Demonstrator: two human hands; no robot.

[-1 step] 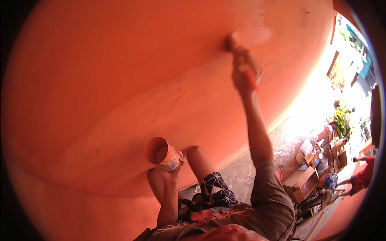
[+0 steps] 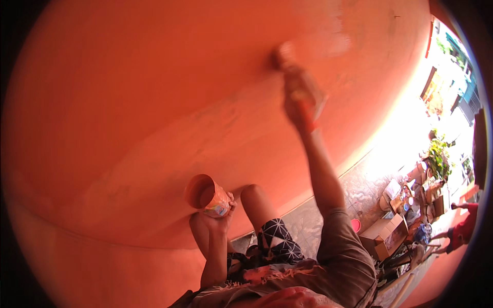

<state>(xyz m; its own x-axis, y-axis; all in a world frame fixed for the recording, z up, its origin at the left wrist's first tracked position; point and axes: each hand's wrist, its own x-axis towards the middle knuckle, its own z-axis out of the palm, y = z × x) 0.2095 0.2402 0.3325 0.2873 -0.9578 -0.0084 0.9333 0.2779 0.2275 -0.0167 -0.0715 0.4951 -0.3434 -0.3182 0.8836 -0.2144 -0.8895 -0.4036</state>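
Note:
An orange-painted wall [image 2: 128, 108] fills most of the head view, with a wetter, darker coat across its upper part. My right hand [image 2: 302, 95], arm stretched up, is closed around a paintbrush [image 2: 310, 122] with a red handle. The brush's bristle end, smeared by motion, is against the wall near the pale edge of the fresh paint. Low in front of me, my left hand [image 2: 222, 222] grips a paint tub [image 2: 217, 201] from below and the side. The tub is tilted, its mouth toward the wall, and orange-red paint shows inside.
My bent knees are close to the wall. Grey tiled floor [image 2: 304, 220] runs along its base. To the right are a cardboard box [image 2: 381, 237], a small red round container [image 2: 356, 225], assorted clutter and a leafy plant [image 2: 438, 158]. A person in red [image 2: 464, 224] is at the far right.
My right hand and the paintbrush have moved left and slightly down along the wall. The left hand and the paint tub have stayed in place.

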